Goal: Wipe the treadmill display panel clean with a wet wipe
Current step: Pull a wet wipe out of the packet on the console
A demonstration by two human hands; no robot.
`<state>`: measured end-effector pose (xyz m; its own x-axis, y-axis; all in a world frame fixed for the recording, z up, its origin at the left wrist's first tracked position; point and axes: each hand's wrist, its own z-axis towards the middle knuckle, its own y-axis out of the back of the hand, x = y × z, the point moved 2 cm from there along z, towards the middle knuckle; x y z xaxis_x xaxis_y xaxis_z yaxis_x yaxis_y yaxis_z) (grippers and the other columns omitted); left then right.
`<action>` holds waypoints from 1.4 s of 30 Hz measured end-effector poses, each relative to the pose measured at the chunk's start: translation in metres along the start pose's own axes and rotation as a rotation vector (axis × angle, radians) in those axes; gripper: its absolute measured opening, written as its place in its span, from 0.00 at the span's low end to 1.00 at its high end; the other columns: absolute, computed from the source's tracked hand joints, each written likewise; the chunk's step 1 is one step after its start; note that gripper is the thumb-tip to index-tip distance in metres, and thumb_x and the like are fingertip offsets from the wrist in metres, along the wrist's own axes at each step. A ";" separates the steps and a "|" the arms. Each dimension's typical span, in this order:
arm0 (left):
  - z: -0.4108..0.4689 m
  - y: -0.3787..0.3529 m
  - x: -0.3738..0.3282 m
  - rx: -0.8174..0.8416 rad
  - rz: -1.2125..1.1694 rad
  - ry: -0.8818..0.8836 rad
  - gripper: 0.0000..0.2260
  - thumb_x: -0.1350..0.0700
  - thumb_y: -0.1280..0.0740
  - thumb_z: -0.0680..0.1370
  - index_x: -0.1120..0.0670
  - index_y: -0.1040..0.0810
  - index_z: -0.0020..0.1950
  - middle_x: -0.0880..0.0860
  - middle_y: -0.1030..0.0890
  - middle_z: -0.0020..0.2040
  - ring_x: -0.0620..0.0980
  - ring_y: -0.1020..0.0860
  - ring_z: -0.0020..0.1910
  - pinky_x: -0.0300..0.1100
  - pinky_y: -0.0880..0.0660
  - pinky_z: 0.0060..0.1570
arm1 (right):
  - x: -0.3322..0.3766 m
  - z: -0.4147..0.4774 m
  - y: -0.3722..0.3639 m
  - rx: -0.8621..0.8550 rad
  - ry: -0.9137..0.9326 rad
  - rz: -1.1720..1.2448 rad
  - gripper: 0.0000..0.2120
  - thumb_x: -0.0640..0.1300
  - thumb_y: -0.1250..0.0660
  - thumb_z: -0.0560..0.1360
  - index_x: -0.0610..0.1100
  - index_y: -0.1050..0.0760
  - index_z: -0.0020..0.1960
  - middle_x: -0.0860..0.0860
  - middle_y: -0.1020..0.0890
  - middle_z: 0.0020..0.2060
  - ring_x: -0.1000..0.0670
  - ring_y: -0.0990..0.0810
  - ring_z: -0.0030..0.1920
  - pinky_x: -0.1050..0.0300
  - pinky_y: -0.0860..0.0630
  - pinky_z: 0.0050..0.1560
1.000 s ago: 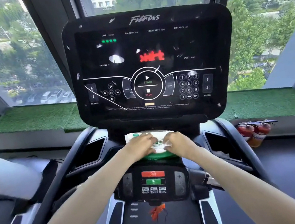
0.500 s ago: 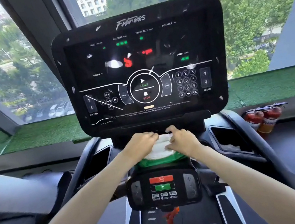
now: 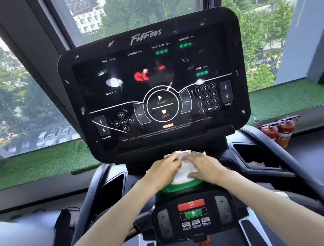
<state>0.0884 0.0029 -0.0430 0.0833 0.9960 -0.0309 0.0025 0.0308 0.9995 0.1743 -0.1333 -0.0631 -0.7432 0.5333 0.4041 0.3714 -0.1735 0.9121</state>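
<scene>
1. Head view: the wet wipe (image 3: 183, 170) shows as a white, crumpled sheet between the two hands. It sits on top of a green-and-white wipe pack (image 3: 176, 187) that lies under both palms.
2. The left hand (image 3: 162, 169) has its fingers curled onto the sheet's upper edge. In my judgement this is to draw it out of the pack.
3. The right hand (image 3: 203, 166) lies over the pack with its thumb splayed. This probably steadies the pack against the pull. Motion blur hides whether the hand also pinches the sheet.
4. The hands are close together, their fingertips almost meeting over the wipe.
5. The display panel (image 3: 154, 85) stands directly above and beyond the hands, tilted toward the person and untouched. White specks (image 3: 110, 44) and smears dot its border and screen, so wiping appears not yet begun.
6. The lower control pad (image 3: 193, 214) sits nearer than the hands, below the wrists.
7. A side tray (image 3: 254, 156) lies to the right of the right hand. It holds something pale that cannot be identified.
8. Fire extinguishers (image 3: 280, 131) stand further right, beyond the tray.
9. Hidden: the pack's opening, its label and most of the sheet are covered by the hands, and the red panel digits are unreadable.
</scene>
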 end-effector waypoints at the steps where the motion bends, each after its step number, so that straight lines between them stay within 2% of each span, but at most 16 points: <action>1: 0.000 -0.004 0.000 0.046 -0.071 0.043 0.07 0.62 0.36 0.74 0.56 0.23 0.51 0.52 0.26 0.55 0.53 0.24 0.50 0.48 0.26 0.38 | 0.000 0.002 0.000 0.018 -0.017 -0.009 0.28 0.50 0.30 0.72 0.49 0.34 0.69 0.49 0.30 0.64 0.48 0.31 0.65 0.54 0.30 0.60; 5: 0.006 -0.007 0.004 0.094 -0.152 0.151 0.06 0.62 0.35 0.74 0.55 0.21 0.49 0.52 0.26 0.54 0.54 0.25 0.53 0.48 0.26 0.45 | 0.000 0.008 -0.001 0.088 -0.062 -0.035 0.30 0.50 0.29 0.71 0.49 0.35 0.70 0.49 0.31 0.67 0.48 0.34 0.68 0.52 0.32 0.63; 8: 0.009 -0.004 0.000 0.142 -0.054 0.074 0.11 0.62 0.39 0.77 0.58 0.23 0.58 0.56 0.28 0.61 0.56 0.29 0.60 0.47 0.30 0.56 | 0.001 0.008 -0.003 0.075 -0.093 -0.041 0.30 0.49 0.29 0.70 0.49 0.35 0.69 0.48 0.30 0.65 0.48 0.33 0.67 0.51 0.31 0.63; 9: 0.009 -0.003 -0.002 0.160 -0.019 0.047 0.12 0.63 0.40 0.78 0.60 0.25 0.59 0.57 0.29 0.63 0.57 0.30 0.61 0.48 0.31 0.56 | 0.002 0.007 -0.004 0.065 -0.103 -0.041 0.30 0.49 0.29 0.70 0.49 0.35 0.69 0.49 0.30 0.65 0.49 0.33 0.66 0.52 0.31 0.63; 13: 0.012 0.005 -0.015 0.224 0.163 0.002 0.13 0.70 0.40 0.74 0.65 0.28 0.58 0.60 0.30 0.59 0.61 0.28 0.57 0.48 0.33 0.39 | 0.006 0.005 -0.004 0.023 -0.154 -0.047 0.29 0.48 0.29 0.71 0.49 0.35 0.69 0.50 0.29 0.65 0.49 0.30 0.66 0.53 0.30 0.61; 15: 0.013 0.001 -0.015 0.204 0.166 -0.020 0.14 0.70 0.41 0.75 0.67 0.29 0.61 0.61 0.31 0.62 0.61 0.30 0.61 0.48 0.33 0.43 | 0.008 0.003 -0.005 0.002 -0.181 -0.059 0.28 0.47 0.30 0.71 0.49 0.35 0.69 0.50 0.28 0.65 0.48 0.29 0.64 0.53 0.29 0.59; 18: 0.012 0.000 -0.009 0.131 -0.034 0.045 0.12 0.65 0.41 0.77 0.64 0.28 0.60 0.61 0.30 0.63 0.60 0.29 0.62 0.50 0.29 0.55 | 0.010 -0.001 -0.007 -0.027 -0.186 -0.080 0.25 0.48 0.31 0.72 0.47 0.34 0.67 0.49 0.29 0.65 0.47 0.28 0.63 0.53 0.28 0.56; 21: 0.014 0.007 0.000 0.074 -0.255 0.175 0.04 0.64 0.38 0.73 0.59 0.24 0.44 0.55 0.23 0.48 0.57 0.23 0.49 0.49 0.25 0.47 | 0.011 -0.003 -0.007 -0.058 -0.188 -0.054 0.24 0.49 0.32 0.73 0.47 0.32 0.66 0.49 0.30 0.65 0.46 0.28 0.63 0.52 0.27 0.55; 24: 0.013 0.016 0.002 0.015 -0.490 0.316 0.02 0.61 0.35 0.69 0.56 0.24 0.39 0.50 0.20 0.40 0.50 0.22 0.40 0.46 0.24 0.42 | 0.014 -0.003 -0.005 -0.058 -0.188 -0.079 0.21 0.49 0.34 0.74 0.46 0.31 0.65 0.47 0.29 0.64 0.45 0.26 0.61 0.52 0.27 0.53; 27: 0.011 0.021 0.002 -0.069 -0.706 0.432 0.01 0.61 0.33 0.68 0.57 0.24 0.37 0.48 0.22 0.34 0.45 0.26 0.33 0.40 0.28 0.35 | 0.017 -0.004 -0.001 -0.060 -0.197 -0.151 0.18 0.48 0.36 0.75 0.45 0.30 0.63 0.47 0.26 0.60 0.43 0.24 0.58 0.53 0.27 0.51; 28: 0.010 0.023 0.001 -0.104 -0.777 0.469 0.02 0.62 0.34 0.69 0.56 0.25 0.37 0.48 0.22 0.34 0.45 0.26 0.33 0.39 0.28 0.35 | 0.017 -0.004 -0.001 -0.064 -0.198 -0.153 0.17 0.48 0.36 0.75 0.45 0.30 0.63 0.47 0.25 0.60 0.43 0.24 0.57 0.53 0.27 0.50; 31: 0.009 0.025 0.005 -0.178 -0.940 0.558 0.03 0.62 0.35 0.71 0.56 0.26 0.38 0.51 0.23 0.36 0.48 0.25 0.36 0.47 0.23 0.42 | 0.018 -0.005 0.001 -0.074 -0.213 -0.113 0.18 0.50 0.35 0.74 0.46 0.29 0.63 0.48 0.25 0.59 0.45 0.23 0.56 0.54 0.27 0.49; 35: 0.004 0.025 0.000 -0.110 -1.153 0.631 0.05 0.63 0.39 0.73 0.55 0.28 0.39 0.54 0.23 0.37 0.50 0.23 0.37 0.45 0.22 0.41 | 0.021 -0.003 0.002 -0.134 -0.172 -0.046 0.21 0.53 0.32 0.72 0.46 0.28 0.62 0.46 0.27 0.58 0.45 0.27 0.59 0.54 0.28 0.53; 38: 0.004 0.032 -0.004 -0.125 -1.414 0.637 0.08 0.66 0.41 0.75 0.56 0.29 0.39 0.54 0.22 0.35 0.51 0.22 0.36 0.47 0.21 0.42 | 0.025 0.001 0.003 -0.175 -0.131 0.140 0.24 0.50 0.29 0.70 0.44 0.28 0.63 0.46 0.25 0.58 0.45 0.26 0.59 0.56 0.30 0.54; 40: 0.005 0.039 -0.002 -0.192 -1.512 0.665 0.08 0.66 0.42 0.75 0.56 0.29 0.39 0.53 0.23 0.33 0.49 0.23 0.33 0.43 0.24 0.36 | 0.025 0.004 0.001 -0.154 -0.138 0.252 0.23 0.51 0.28 0.68 0.44 0.27 0.59 0.48 0.21 0.52 0.47 0.24 0.54 0.55 0.28 0.53; 42: 0.005 0.044 0.004 -0.226 -1.437 0.672 0.07 0.65 0.42 0.76 0.56 0.29 0.40 0.53 0.25 0.34 0.49 0.25 0.34 0.42 0.26 0.36 | 0.026 0.003 0.002 -0.143 -0.162 0.317 0.16 0.50 0.29 0.68 0.43 0.25 0.51 0.51 0.21 0.39 0.49 0.24 0.44 0.56 0.28 0.44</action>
<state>0.0939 0.0081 0.0006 -0.2913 -0.0160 -0.9565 -0.4570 0.8807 0.1244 0.1577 -0.1171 -0.0512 -0.5018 0.5564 0.6623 0.4788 -0.4590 0.7483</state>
